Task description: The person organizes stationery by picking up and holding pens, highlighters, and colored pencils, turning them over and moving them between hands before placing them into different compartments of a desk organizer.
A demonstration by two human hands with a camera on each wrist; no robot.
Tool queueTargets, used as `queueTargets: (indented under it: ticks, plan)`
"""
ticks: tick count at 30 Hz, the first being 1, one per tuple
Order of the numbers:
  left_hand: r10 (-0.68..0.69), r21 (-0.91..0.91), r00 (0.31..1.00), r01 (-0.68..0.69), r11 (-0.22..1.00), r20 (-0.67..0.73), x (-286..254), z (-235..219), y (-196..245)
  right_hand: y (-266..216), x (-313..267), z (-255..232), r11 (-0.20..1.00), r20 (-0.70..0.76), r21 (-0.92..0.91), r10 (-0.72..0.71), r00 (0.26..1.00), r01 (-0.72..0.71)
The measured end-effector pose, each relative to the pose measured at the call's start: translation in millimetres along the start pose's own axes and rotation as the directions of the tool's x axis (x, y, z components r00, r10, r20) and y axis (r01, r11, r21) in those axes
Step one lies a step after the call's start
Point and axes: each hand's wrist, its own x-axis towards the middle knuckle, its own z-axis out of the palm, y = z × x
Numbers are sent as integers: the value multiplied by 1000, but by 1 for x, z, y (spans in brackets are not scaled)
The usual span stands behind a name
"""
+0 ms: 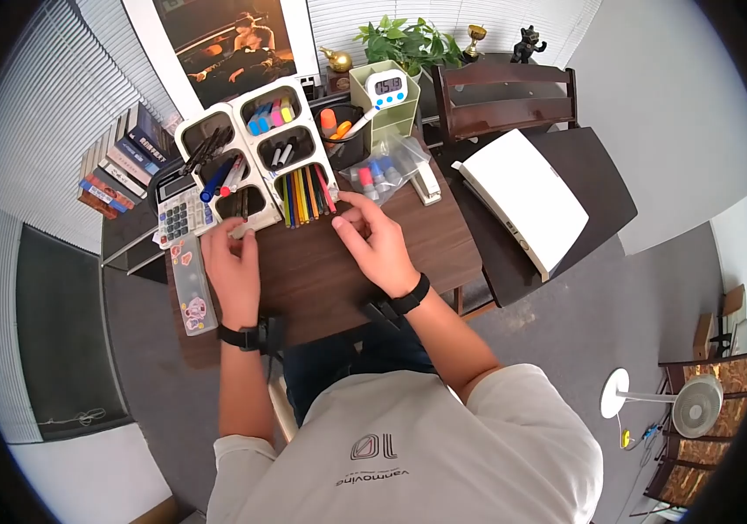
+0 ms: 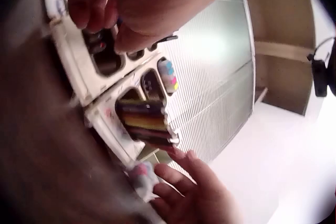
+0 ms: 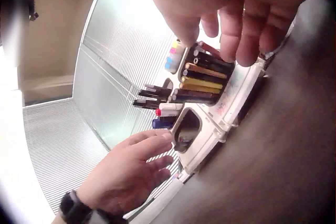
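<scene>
A white desk organizer (image 1: 240,134) with several compartments stands tilted on the table. My left hand (image 1: 233,266) is at its front left, fingers loosely bent beside the lower-left compartment, which holds a few dark items. In the right wrist view that left hand (image 3: 128,169) has nothing between its fingers. My right hand (image 1: 379,240) is at the organizer's front right corner, fingertips right by the coloured pencils (image 1: 305,196). The left wrist view shows this right hand (image 2: 197,190) with fingers spread. Other compartments hold highlighters (image 1: 270,115), black pens (image 1: 207,147) and markers (image 1: 219,179).
Left of the organizer are a calculator (image 1: 183,216) and a clear pencil case (image 1: 190,284). Right of it stand a black pen cup (image 1: 351,150), a bag of small bottles (image 1: 384,175), a stapler (image 1: 426,185) and a green holder with a timer (image 1: 386,87). Books (image 1: 129,157) stand far left.
</scene>
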Motion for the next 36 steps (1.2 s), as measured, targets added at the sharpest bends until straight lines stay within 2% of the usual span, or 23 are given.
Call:
queueTargets:
  ticks: [2, 4, 7, 9, 11, 13, 14, 15, 16, 17, 18, 19, 21, 22, 23, 25, 27, 29, 31, 32, 34, 35, 36]
  plan:
    - [38, 67, 999, -39, 997, 16, 15, -4, -4, -1, -3, 1, 999, -11, 37, 3, 1000, -3]
    - [160, 186, 980, -180, 966, 114, 28, -1, -12, 0, -3, 0, 997, -28, 73, 7, 1000, -5]
    - [123, 278, 969, -180, 944, 213, 37, 4, -17, 7, -3, -2, 993, -77, 121, -7, 997, 17]
    - [167, 303, 968, -218, 928, 186, 39, 7, -18, 14, -2, -4, 966, -96, 255, 69, 993, -42]
    - [212, 331, 963, -257, 908, 164, 38, 5, -16, 16, -3, -6, 960, -116, 281, 55, 992, -21]
    - [128, 297, 985, -159, 942, 119, 29, -7, -9, 16, -7, -8, 951, -136, 310, 48, 989, -4]
    - [126, 303, 984, -158, 940, 123, 19, -13, -8, 16, -11, -11, 964, -85, 262, -28, 996, 50]
    - [-83, -10, 996, 83, 996, 28, 4, -20, -7, 12, -14, -14, 970, -28, 217, -103, 994, 107]
    - [-307, -336, 952, 289, 896, 0, -12, -26, -7, 7, -17, -17, 971, 51, 197, -148, 988, 135]
    - [-311, -329, 950, 293, 898, -3, -29, -30, -9, 2, -22, -14, 971, 139, 212, -145, 980, 113]
    - [-442, -621, 895, 378, 686, 56, -47, -31, -12, -5, -26, -12, 978, 286, 171, -166, 944, 120]
    - [-538, -831, 828, 406, 381, 158, -62, -31, -14, -10, -30, -10, 983, 427, 131, -175, 887, 131]
    - [-524, -874, 751, 485, 27, 401, -87, -30, -6, -17, -44, 18, 986, 405, 153, -124, 906, 67]
    - [-527, -856, 707, 511, -82, 472, -99, -29, -10, -14, -50, 31, 992, 389, 115, -84, 918, 42]
    - [-509, -839, 690, 528, -132, 514, -105, -27, -6, -13, -51, 40, 993, 396, 113, -80, 915, 38]
    - [-435, -827, 714, 540, -159, 549, -111, -24, 4, -12, -49, 55, 982, 281, 154, -145, 949, 104]
    - [-417, -810, 707, 567, -149, 571, -113, -23, 2, -16, -44, 57, 985, 323, 161, -116, 939, 66]
    - [-391, -789, 699, 597, -143, 599, -109, -25, 1, -18, -41, 58, 982, 376, 173, 7, 926, -78]
    - [-452, -728, 679, 680, 89, 579, -106, -31, 3, -13, -41, 62, 983, 373, 150, 40, 927, -103]
    - [-451, -729, 678, 679, 82, 581, -104, -32, 11, -14, -42, 63, 986, 359, 119, 64, 931, -113]
    - [-466, -654, 682, 713, 252, 564, -97, -34, 26, -14, -43, 67, 989, 341, 84, 87, 936, -122]
    - [-465, -653, 678, 716, 246, 569, -97, -33, 23, -14, -43, 70, 993, 308, 51, 88, 947, -108]
    - [-451, -608, 690, 719, 336, 567, -98, -32, 19, -13, -44, 73, 995, 277, 17, 86, 957, -95]
